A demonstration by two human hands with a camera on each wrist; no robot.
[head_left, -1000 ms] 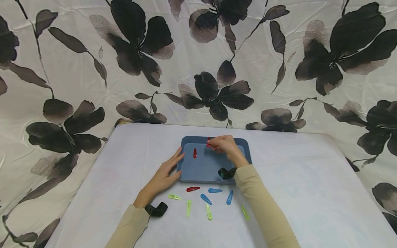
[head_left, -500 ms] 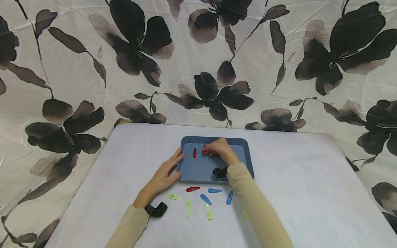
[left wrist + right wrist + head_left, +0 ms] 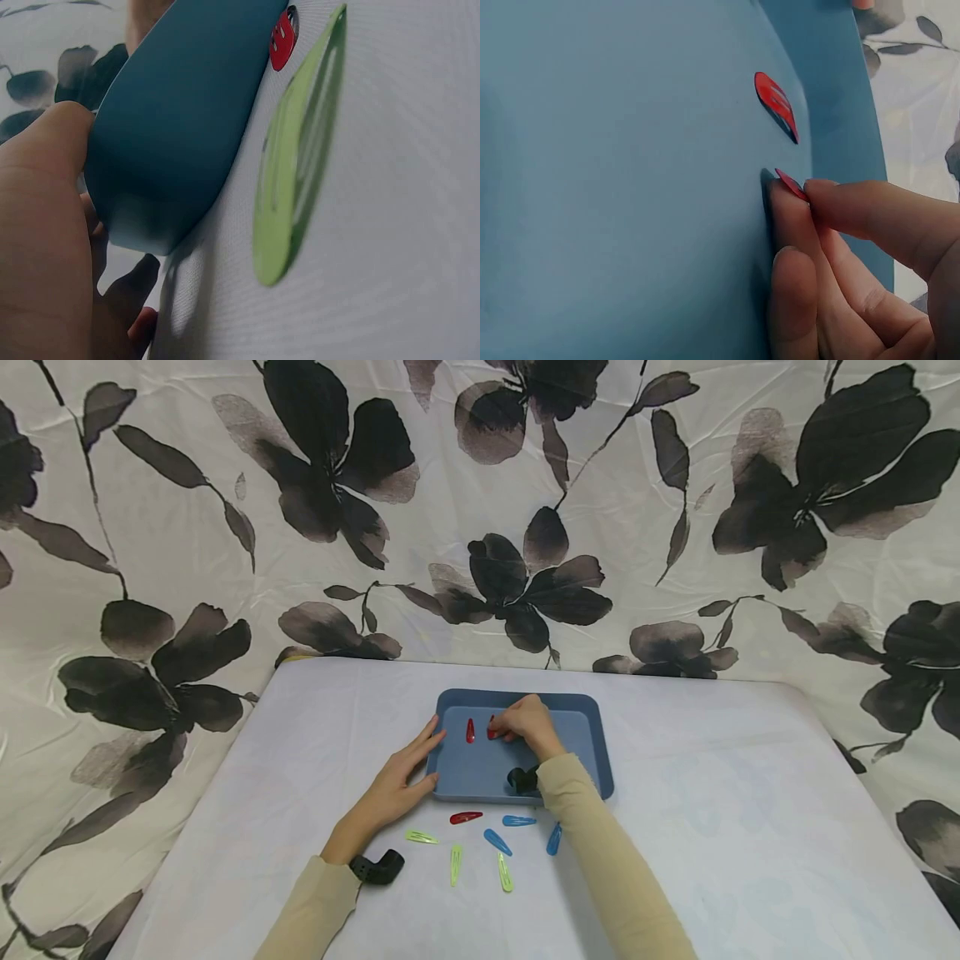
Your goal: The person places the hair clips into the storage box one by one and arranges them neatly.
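Note:
Over the blue tray (image 3: 480,789), my right hand (image 3: 527,722) pinches a red hair clip (image 3: 792,184) between thumb and fingers, close to the tray's floor. A second red hair clip (image 3: 470,731) lies in the tray just left of those fingertips; the right wrist view shows it too (image 3: 775,105). My left hand (image 3: 397,785) rests with fingers spread against the tray's left side, thumb near the front corner. In the left wrist view, the thumb touches the tray wall (image 3: 172,120), and a green hair clip (image 3: 289,165) lies nearby on the cloth.
In front of the tray lie a red hair clip (image 3: 467,817), several blue ones, including one (image 3: 498,842) in the middle, and green ones such as one (image 3: 456,865) nearer me. My right sleeve (image 3: 607,852) passes over the right part. A floral cloth (image 3: 525,510) hangs behind.
My right hand has moved left and toward me inside the tray, carrying the red hair clip down beside the other one. The left hand has stayed in place.

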